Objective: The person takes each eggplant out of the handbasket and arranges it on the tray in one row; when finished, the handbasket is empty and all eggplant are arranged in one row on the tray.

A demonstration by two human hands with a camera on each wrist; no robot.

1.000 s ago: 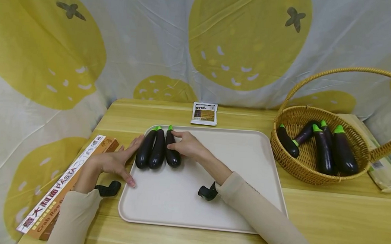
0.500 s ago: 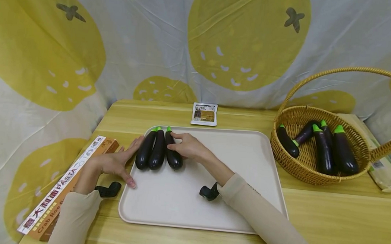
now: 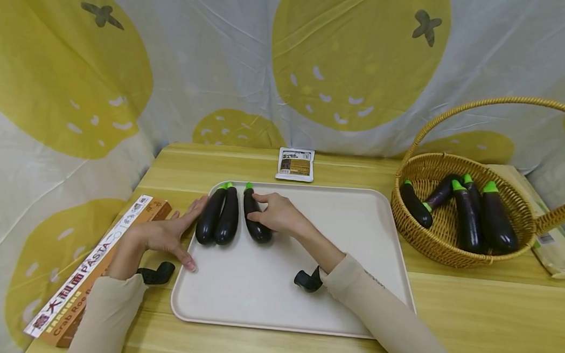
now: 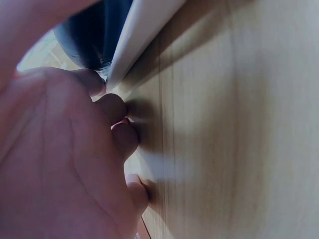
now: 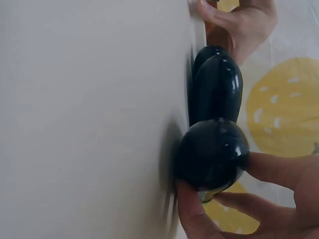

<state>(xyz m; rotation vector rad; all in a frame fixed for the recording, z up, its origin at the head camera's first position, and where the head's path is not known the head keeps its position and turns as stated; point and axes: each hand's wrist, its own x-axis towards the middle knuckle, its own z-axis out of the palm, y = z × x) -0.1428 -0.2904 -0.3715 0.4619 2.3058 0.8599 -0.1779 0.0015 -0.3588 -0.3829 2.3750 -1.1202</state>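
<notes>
My right hand [image 3: 281,215] pinches a dark purple eggplant [image 3: 259,233] with a green cap between thumb and fingers. It lies near the upper left of the pale tray [image 3: 251,296], slightly tilted. In the right wrist view, the round end of this eggplant faces the camera, with the thumb [image 5: 194,211] on one side and fingers on the other. Two more eggplants, the left one [image 3: 209,223] and its neighbour [image 3: 228,222], lie together to its left, a gap apart. My left hand [image 3: 169,235] rests, fingers spread, at the tray's left edge, by the outer eggplant.
A wicker basket [image 3: 445,256] with a tall handle holds several eggplants at the right. Behind it lies a pale packet [image 3: 561,258]. A small sachet [image 3: 295,165] is behind the tray. A pasta box [image 3: 87,278] lies left, under the left forearm.
My right hand has shifted a little to the right with its eggplant, widening the gap to the other two. My left hand has stayed in place.
</notes>
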